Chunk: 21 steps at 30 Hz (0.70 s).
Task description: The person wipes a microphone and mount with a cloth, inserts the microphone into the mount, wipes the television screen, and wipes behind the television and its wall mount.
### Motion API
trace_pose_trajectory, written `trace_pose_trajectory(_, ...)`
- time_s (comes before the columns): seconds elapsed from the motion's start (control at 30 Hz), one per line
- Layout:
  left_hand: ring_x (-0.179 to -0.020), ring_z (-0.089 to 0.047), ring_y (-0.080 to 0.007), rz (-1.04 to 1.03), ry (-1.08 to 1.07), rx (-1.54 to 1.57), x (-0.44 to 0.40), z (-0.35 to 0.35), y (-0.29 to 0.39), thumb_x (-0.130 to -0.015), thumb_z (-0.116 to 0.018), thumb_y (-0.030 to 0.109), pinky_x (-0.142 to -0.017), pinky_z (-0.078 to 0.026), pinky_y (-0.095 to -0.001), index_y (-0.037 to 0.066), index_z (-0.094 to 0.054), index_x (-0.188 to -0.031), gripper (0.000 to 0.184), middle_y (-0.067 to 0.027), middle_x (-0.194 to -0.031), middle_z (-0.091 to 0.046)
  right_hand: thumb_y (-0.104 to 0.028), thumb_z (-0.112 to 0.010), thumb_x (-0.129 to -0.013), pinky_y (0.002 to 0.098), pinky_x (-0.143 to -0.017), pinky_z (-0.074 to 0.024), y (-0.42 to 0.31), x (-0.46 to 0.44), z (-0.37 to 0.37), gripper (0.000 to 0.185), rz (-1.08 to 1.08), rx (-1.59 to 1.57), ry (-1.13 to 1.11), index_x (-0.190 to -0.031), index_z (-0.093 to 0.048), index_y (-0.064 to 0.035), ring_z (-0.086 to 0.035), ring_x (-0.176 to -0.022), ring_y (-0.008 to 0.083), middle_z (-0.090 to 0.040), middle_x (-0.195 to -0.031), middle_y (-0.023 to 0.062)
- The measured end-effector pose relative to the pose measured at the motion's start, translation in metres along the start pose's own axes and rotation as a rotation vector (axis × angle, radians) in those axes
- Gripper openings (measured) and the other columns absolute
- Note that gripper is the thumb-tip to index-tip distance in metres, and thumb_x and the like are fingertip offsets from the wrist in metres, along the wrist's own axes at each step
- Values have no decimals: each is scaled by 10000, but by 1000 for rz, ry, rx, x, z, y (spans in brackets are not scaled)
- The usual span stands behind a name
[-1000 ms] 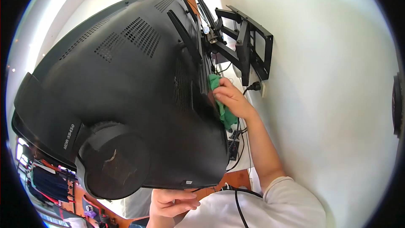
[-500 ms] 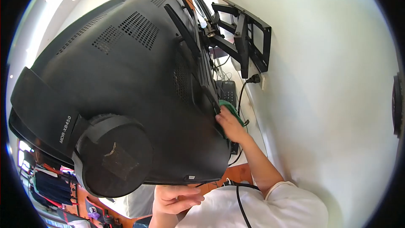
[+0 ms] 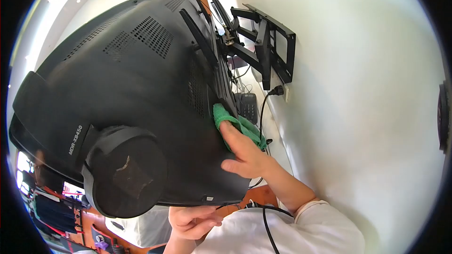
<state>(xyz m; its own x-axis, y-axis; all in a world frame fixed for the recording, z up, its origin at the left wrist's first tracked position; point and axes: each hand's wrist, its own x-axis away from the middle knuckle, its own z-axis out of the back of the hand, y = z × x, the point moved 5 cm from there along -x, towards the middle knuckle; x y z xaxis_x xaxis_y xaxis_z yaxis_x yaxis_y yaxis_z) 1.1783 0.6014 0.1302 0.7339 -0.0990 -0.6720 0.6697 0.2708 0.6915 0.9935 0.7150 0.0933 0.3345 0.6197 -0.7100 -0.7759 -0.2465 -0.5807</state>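
The black back of a flat-screen television [image 3: 141, 84] fills the left and middle, tilted out from the wall. My right hand [image 3: 245, 155] presses a green cloth [image 3: 240, 124] against its rear panel near the right edge. The thumb stands apart from the cloth, and the fingers are partly hidden by it. My left hand [image 3: 193, 221] is at the television's lower edge with fingers curled; what they hold, if anything, is hidden. Black headphones [image 3: 127, 171] marked MDR-XB450 hang over the television's left side, an ear cup facing me.
A black wall bracket [image 3: 266, 42] juts from the pale wall behind the television. Below it are a plug [image 3: 277, 91] with its cable and a black telephone-like device [image 3: 248, 106] on a white surface. Clothes [image 3: 54, 214] hang at lower left.
My right hand and the green cloth have moved left, out from beside the television's edge onto its rear panel. The left hand stays at the lower edge. The view has shifted slightly.
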Motion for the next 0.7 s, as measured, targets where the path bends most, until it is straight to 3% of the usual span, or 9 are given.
trace_pose_trajectory(0.17,-540,-626,-138,-73,82,-371,3,-4,7,-785,-692,9,-539,-480,-245,-46,-636,-956,188,-3,-643,-688,-483,-628,-906,470,-1180,-197,5,4,-7,1004,79,89,-42,-1500,-94,125,-214,-1430,505,-187,-1525,378)
trace_pose_trajectory(0.23,-527,-687,-159,-84,115,-331,7,-2,4,-883,-613,32,-532,-545,-237,-71,-619,-1037,186,-119,-645,-707,-480,-634,-902,469,-1183,-187,5,4,-9,1017,102,112,-44,-1501,-75,124,-199,-1435,503,-176,-1528,379)
trace_pose_trajectory(0.3,-518,-683,-154,-51,161,-289,9,5,-1,-891,-614,42,-524,-541,-230,-69,-619,-1048,192,-106,-640,-706,-477,-640,-899,468,-1187,-177,4,-1,-13,1031,123,134,-25,-1503,-57,124,-185,-1441,501,-166,-1531,380)
trace_pose_trajectory(0.4,-512,-682,-147,-90,183,-348,11,5,-1,-873,-631,45,-511,-529,-223,-54,-624,-1026,183,-102,-637,-707,-424,-674,-887,474,-1143,-282,-6,-6,-3,908,118,88,63,-1479,-230,102,-358,-1353,500,-323,-1473,346)
trace_pose_trajectory(0.47,-511,-665,-145,-108,145,-574,14,4,0,-806,-710,48,-505,-500,-227,-14,-622,-981,205,-80,-615,-690,-259,-700,-878,448,-1038,-412,-5,-6,11,648,-85,98,138,-1373,-434,63,-544,-1178,443,-492,-1350,273)
trace_pose_trajectory(0.5,-511,-665,-145,-113,141,-573,15,5,-3,-806,-710,48,-505,-500,-227,-14,-622,-981,205,-80,-615,-690,-259,-700,-878,448,-1038,-412,-1,-5,8,648,-84,101,143,-1373,-434,63,-544,-1178,443,-492,-1350,273)
trace_pose_trajectory(0.57,-510,-632,-147,-201,204,-537,19,6,-6,-714,-798,63,-496,-464,-243,38,-603,-910,278,-50,-583,-659,-65,-664,-861,373,-914,-486,11,3,18,432,-156,-93,551,-1261,-536,38,-626,-1022,329,-587,-1203,202)
trace_pose_trajectory(0.63,-576,-609,-165,-164,186,-576,27,1,-4,-646,-866,79,-558,-464,-258,60,-575,-903,389,-48,-670,-643,40,-579,-874,312,-898,-480,5,-2,16,423,-91,-168,654,-1292,-514,43,-618,-1038,245,-587,-1206,182)
trace_pose_trajectory(0.7,-763,-615,-185,-105,383,-476,48,2,-18,-635,-885,73,-723,-481,-292,57,-543,-976,483,-78,-841,-623,76,-512,-897,295,-910,-479,-3,-4,16,400,-69,177,695,-1295,-516,44,-596,-1063,195,-586,-1209,150)
